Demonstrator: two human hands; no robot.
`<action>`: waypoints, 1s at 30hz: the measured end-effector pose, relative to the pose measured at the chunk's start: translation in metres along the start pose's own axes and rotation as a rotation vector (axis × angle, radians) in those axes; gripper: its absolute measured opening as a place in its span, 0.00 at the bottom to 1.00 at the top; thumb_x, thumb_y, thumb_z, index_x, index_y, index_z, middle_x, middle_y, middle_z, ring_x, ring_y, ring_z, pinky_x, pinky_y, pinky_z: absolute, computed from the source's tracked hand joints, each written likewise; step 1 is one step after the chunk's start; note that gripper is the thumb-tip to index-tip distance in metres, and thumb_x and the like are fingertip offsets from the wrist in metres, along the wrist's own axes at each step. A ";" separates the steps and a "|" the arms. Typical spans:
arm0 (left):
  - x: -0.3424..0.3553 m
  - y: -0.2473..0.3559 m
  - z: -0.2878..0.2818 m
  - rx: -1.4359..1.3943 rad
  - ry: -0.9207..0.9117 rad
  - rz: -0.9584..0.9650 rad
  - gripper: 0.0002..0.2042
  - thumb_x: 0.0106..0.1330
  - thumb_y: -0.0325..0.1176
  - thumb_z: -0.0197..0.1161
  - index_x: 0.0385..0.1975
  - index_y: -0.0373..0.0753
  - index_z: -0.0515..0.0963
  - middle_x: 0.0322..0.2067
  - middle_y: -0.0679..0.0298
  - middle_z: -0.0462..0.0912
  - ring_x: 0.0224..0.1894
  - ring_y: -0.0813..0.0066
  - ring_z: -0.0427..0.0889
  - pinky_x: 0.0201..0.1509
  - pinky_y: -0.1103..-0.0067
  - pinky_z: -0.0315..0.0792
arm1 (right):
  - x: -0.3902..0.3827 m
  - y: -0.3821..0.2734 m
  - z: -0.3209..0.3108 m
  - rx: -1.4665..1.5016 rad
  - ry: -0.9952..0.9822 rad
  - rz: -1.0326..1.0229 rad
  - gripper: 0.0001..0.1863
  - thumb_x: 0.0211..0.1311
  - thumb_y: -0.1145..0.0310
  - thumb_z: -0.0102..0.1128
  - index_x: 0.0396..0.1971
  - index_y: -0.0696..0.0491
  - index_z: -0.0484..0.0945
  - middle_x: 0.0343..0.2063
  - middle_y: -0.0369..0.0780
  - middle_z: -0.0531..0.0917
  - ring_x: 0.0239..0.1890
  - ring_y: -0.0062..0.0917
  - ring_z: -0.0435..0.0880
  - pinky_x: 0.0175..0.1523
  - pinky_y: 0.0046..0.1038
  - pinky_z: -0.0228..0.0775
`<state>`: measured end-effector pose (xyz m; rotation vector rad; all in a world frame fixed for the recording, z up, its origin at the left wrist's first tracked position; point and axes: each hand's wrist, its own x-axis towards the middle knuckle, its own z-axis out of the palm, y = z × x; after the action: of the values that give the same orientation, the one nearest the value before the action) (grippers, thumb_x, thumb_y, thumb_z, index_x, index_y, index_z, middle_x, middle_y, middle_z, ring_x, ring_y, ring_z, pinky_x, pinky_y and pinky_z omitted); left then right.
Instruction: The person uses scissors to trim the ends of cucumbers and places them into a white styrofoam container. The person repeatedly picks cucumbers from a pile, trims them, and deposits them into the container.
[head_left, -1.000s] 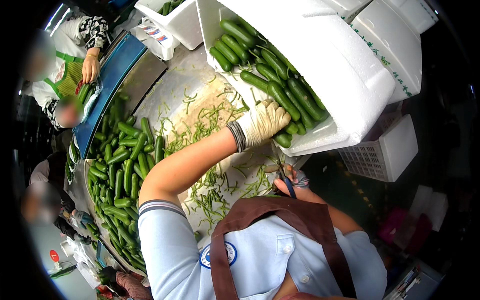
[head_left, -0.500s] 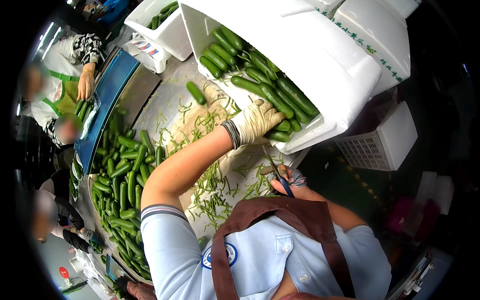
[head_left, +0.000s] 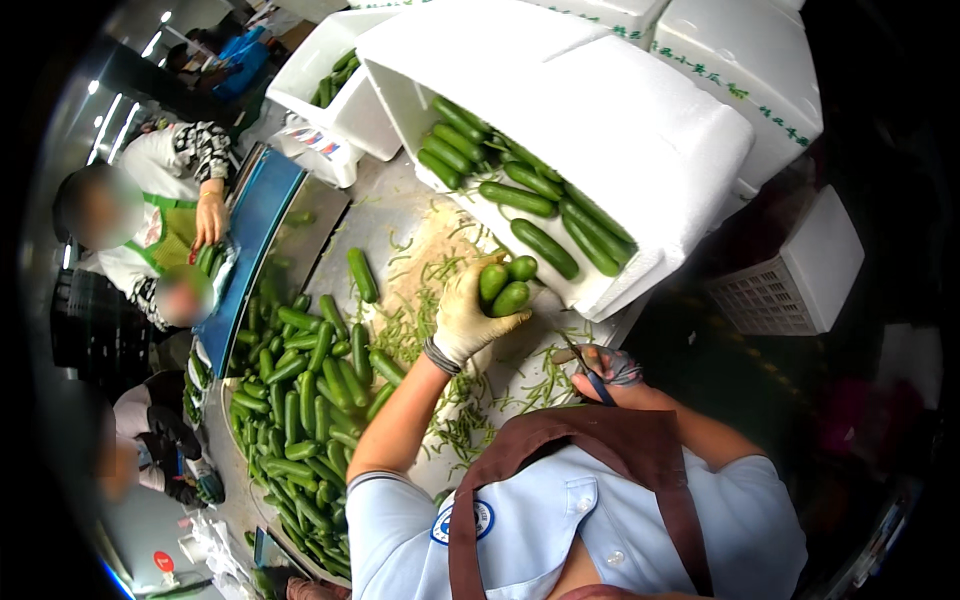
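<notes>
Clearly, my left grip point(head_left: 466, 314), in a cream glove with a dark cuff, is closed around a small bunch of cucumbers point(head_left: 510, 297). Three rounded ends show from above, pressed side by side between the thumb and the curled fingers. I see that bunch just outside the mouth of a large white foam box point(head_left: 570, 85), above the bench point(head_left: 378, 185). My right grip point(head_left: 612, 366), nearer my body, is closed on dark-handled scissors point(head_left: 602, 388), their blades pointing up and toward the left. I cannot tell how far apart the blades stand.

The foam box lies tipped on its side, its opening facing the bench, and more cucumbers point(head_left: 544, 248) lie along its inner wall. Short green stem pieces point(head_left: 460, 420) are scattered over the bench beneath and around my left grip. Farther left I have a big pile of cucumbers point(head_left: 312, 400), with one cucumber point(head_left: 361, 275) at its upper edge, just beside the heap. A blue panel point(head_left: 264, 200) runs along the bench past the pile, and beyond it a co-worker's hand point(head_left: 210, 218) is at some more cucumbers. A second white box point(head_left: 365, 125) with cucumbers inside stands near the far end, and a white crate point(head_left: 805, 275) sits off to my right, apart from the bench.
</notes>
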<state>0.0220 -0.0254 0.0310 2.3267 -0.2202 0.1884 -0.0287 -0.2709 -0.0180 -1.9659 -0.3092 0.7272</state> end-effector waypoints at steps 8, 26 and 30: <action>-0.039 0.007 -0.012 -1.973 0.501 -0.529 0.28 0.57 0.52 0.58 0.50 0.37 0.65 0.44 0.55 0.74 0.47 0.60 0.74 0.50 0.65 0.71 | 0.022 -0.008 0.012 -0.510 0.377 -0.749 0.14 0.49 0.67 0.58 0.35 0.58 0.74 0.30 0.45 0.76 0.29 0.37 0.76 0.34 0.34 0.69; -0.062 0.038 -0.003 -2.266 0.484 -0.669 0.32 0.48 0.61 0.60 0.47 0.45 0.70 0.47 0.54 0.72 0.48 0.61 0.71 0.48 0.65 0.68 | 0.049 -0.025 0.031 -0.096 0.296 -0.527 0.18 0.54 0.72 0.51 0.47 0.54 0.69 0.44 0.38 0.76 0.45 0.24 0.74 0.49 0.24 0.66; -0.065 0.034 0.006 -2.309 0.423 -0.699 0.33 0.47 0.63 0.59 0.47 0.44 0.69 0.47 0.54 0.72 0.48 0.60 0.71 0.47 0.63 0.69 | 0.063 -0.007 0.040 0.281 0.207 -0.523 0.16 0.56 0.73 0.50 0.46 0.55 0.68 0.46 0.39 0.74 0.45 0.23 0.73 0.49 0.20 0.66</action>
<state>-0.0481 -0.0467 0.0373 -0.0451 0.4304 -0.0141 -0.0028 -0.2071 -0.0485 -1.5789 -0.5370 0.2127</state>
